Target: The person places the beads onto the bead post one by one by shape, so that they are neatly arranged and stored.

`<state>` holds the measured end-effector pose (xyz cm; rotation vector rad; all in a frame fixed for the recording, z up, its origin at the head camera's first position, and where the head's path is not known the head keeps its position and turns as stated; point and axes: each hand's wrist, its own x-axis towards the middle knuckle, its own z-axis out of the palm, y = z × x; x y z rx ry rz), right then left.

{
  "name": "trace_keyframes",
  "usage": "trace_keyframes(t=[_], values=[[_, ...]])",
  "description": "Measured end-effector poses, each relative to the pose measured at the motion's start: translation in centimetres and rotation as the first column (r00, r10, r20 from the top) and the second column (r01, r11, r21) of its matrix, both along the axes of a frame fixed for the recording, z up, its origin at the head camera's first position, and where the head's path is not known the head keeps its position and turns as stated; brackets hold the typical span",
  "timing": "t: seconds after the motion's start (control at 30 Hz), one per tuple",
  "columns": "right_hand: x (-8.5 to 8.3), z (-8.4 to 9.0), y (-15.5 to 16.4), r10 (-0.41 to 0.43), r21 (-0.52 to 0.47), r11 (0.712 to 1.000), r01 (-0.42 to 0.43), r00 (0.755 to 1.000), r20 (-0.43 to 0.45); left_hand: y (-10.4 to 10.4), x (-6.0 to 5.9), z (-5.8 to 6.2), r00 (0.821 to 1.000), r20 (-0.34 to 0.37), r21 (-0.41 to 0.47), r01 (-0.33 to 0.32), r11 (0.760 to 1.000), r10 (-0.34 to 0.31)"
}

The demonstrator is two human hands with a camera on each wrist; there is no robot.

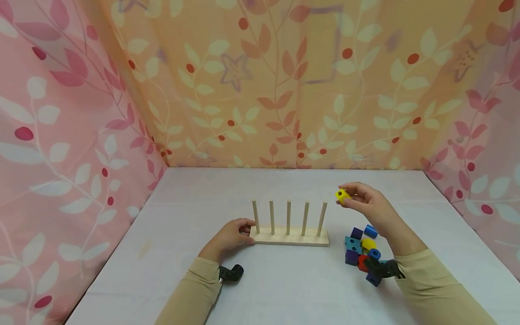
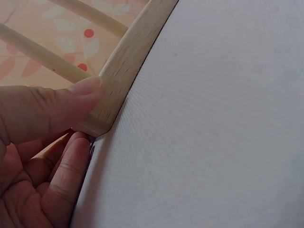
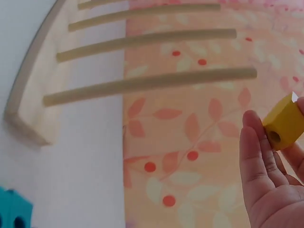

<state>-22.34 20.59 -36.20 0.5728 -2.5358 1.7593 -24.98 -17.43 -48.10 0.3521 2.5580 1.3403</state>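
Hands apart: left (image 1: pixel 229 235) grips peg board (image 1: pixel 289 236), right (image 1: pixel 367 201) pinches raised yellow block (image 1: pixel 343 195).

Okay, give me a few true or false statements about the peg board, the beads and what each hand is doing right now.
1. The right hand holds a yellow bead. True.
2. The peg board has three pegs. False: five pegs.
3. The left hand grips the board's left end. True.
4. A bead already sits on a peg. False: all pegs are bare.
5. The loose beads lie left of the board. False: to its right.
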Motion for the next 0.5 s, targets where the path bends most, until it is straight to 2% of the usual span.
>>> trace_keyframes(t=[0.33,0.5], values=[[-1.1,2.3,-4.3,0.102,-0.079,0.991,-0.106,0.993,-0.056,0.0,-0.1,-0.1,1.000,0.003,-0.010,0.001,1.000,-0.001],[-1.4,2.9,-6.8,0.149,-0.104,0.983,-0.151,0.988,-0.030,0.0,-0.1,0.0,1.000,0.005,-0.009,0.001,1.000,-0.001]])
